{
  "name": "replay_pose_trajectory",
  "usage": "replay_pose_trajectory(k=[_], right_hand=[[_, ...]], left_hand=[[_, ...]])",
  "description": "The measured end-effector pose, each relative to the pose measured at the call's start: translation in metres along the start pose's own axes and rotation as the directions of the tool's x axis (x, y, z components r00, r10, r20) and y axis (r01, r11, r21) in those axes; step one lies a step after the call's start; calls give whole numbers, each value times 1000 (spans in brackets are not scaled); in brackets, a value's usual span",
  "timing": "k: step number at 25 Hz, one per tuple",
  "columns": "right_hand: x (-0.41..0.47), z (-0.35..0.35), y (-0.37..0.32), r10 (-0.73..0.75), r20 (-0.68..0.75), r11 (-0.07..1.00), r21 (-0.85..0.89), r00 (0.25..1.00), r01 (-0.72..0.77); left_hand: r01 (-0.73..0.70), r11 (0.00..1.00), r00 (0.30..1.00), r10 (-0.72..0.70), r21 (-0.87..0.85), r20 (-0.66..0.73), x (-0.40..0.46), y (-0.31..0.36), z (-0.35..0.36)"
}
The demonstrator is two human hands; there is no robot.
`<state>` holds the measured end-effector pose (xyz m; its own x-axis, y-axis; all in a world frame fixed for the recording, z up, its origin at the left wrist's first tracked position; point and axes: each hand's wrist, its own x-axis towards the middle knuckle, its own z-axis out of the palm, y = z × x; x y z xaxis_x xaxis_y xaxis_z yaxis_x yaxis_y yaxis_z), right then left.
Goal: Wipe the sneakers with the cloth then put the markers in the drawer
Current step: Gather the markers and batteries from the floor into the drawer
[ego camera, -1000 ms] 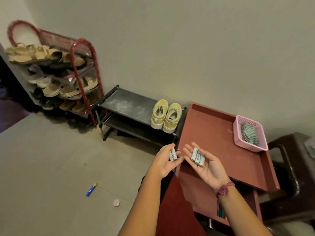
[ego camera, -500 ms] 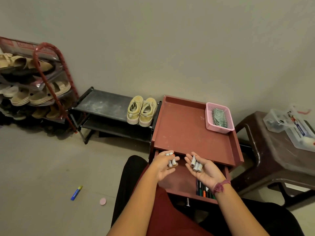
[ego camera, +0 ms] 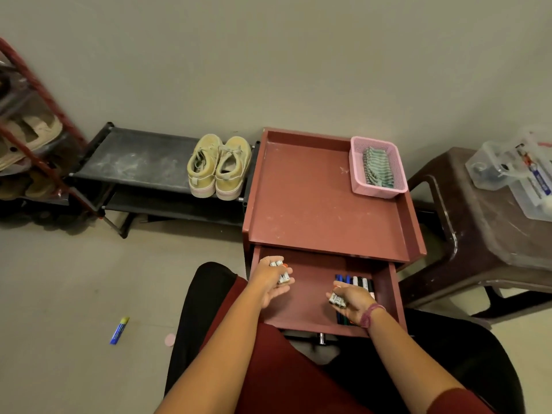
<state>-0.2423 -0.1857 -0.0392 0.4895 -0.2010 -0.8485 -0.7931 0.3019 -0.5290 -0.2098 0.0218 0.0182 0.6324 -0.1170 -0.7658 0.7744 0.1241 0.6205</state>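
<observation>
The red cabinet's drawer (ego camera: 310, 312) stands pulled out in front of me. My left hand (ego camera: 270, 282) hovers over its left part and grips a small bunch of white markers (ego camera: 280, 271). Over the drawer's right part, my right hand (ego camera: 351, 298) holds a few more white markers (ego camera: 337, 300). Several dark and blue markers (ego camera: 354, 280) lie along the drawer's right side, partly hidden by my right hand. A pair of yellow sneakers (ego camera: 219, 167) sits on a low black rack (ego camera: 134, 159). A striped green cloth (ego camera: 377, 168) lies in a pink basket (ego camera: 358, 144) on the cabinet top (ego camera: 310, 198).
A blue and yellow marker (ego camera: 119, 330) and a pink cap (ego camera: 170, 339) lie on the floor at left. A red shoe rack (ego camera: 33, 138) with sandals stands at far left. On the right, a brown plastic stool (ego camera: 484, 222) carries clear plastic boxes (ego camera: 513, 174).
The view tilted down and the open drawer came into sight. Both hands, still holding markers, moved apart and lowered over the drawer.
</observation>
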Motion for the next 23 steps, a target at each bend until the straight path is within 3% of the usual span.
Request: replay_pose_trajectory(k=[5,11,19,23], right_hand=[[53,7,18,-43,-81,923,-386,996,8],[88,19,35,-157,-89,696,-717,984,46],[106,18,48,-198,-139,597,-802,970,7],[110,18,54,-217,-85,518,-855,972,41]], left_hand=[[-7,1000,1000,7,7,1,19,8,-3],[-12,1000,1000,12,1,-15,32,16,-3],[-10,999,999,8,-51,-34,38,20,-1],[-14,999,999,12,-48,-40,42,18,-1]])
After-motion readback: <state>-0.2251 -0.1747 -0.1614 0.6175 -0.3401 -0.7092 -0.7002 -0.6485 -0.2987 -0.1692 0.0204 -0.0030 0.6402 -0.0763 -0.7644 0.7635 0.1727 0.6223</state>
